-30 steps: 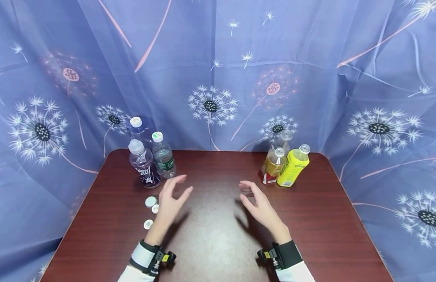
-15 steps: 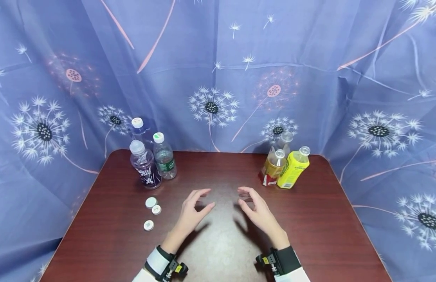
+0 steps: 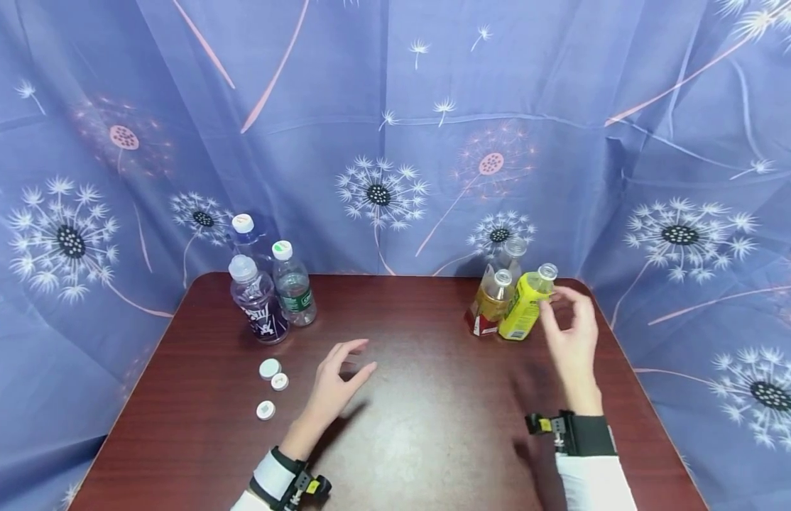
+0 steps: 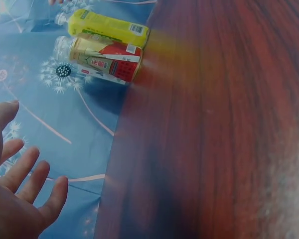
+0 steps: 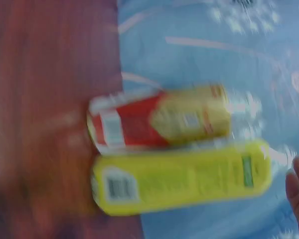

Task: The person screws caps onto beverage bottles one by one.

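The right hand (image 3: 573, 337) is hovering just right of the yellow bottle (image 3: 520, 312), the left hand (image 3: 334, 380) well left of it, both with fingers (image 4: 54, 203) parted, holding nothing.

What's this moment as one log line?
right hand: beside yellow bottle, contact unclear | left hand: empty, above table | three white caps: on table, left side

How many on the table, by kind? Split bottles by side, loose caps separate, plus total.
Left-side bottles: 3
Right-side bottles: 3
Loose white caps: 3
Total: 9
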A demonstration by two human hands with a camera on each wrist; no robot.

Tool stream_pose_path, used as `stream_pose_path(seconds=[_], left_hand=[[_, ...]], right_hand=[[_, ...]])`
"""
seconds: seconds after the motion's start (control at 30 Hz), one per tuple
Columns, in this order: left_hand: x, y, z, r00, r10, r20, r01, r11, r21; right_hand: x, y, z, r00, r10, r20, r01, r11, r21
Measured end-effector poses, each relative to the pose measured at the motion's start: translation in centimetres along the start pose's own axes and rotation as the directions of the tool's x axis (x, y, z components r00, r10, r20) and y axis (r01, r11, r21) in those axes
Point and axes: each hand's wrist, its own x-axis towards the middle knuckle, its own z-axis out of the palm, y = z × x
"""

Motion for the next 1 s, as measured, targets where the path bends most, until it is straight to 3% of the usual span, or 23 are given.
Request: stream_pose_path(seconds=[0.07,0.17,0.27,0.37,0.43,0.7,1.0], left_hand=[[0.0,0.0,-0.3,1.0,-0.008,-0.004,0.008,1.0,0.007],[0.0,-0.1,-0.7,1.0,-0.017,-0.005,0.017,1.0,0.009],[0.0,0.0,-0.9,1.0,-0.022,-0.006,0.022,1.0,0.003],[0.0,0.1,-1.2,1.0,-0.022,-0.008,0.022,1.0,0.006],[0.0,0.2,-1.2,1.0,-0.02,-0.012,0.021,1.0,0.021],[-0.2,0.2,-1.5,0.999,-0.038,-0.008,0.038,0.999,0.029],[0.0,0.3,-2.1,0.998,-0.057,-0.011,0.057,0.998,0.011]], right_hand=[[1.2,0.8,-0.9,0.998,0.069,0.005,-0.069,0.997,-0.022],[2.6,2.0,-1.8,0.975,0.198,0.105,-0.193,0.98,-0.053],[3.6,3.2,-2.3,0.922,0.281,0.266,-0.271,0.96,-0.075],[4.3,4.4,-2.2,0.864,0.299,0.404,-0.299,0.952,-0.065],[4.5,5.0,-1.9,0.847,0.287,0.448,-0.299,0.953,-0.046],[4.3,7.2,-1.0,0.832,0.248,0.497,-0.301,0.953,0.028],[4.1,7.1,-0.6,0.848,0.221,0.481,-0.303,0.948,0.097]])
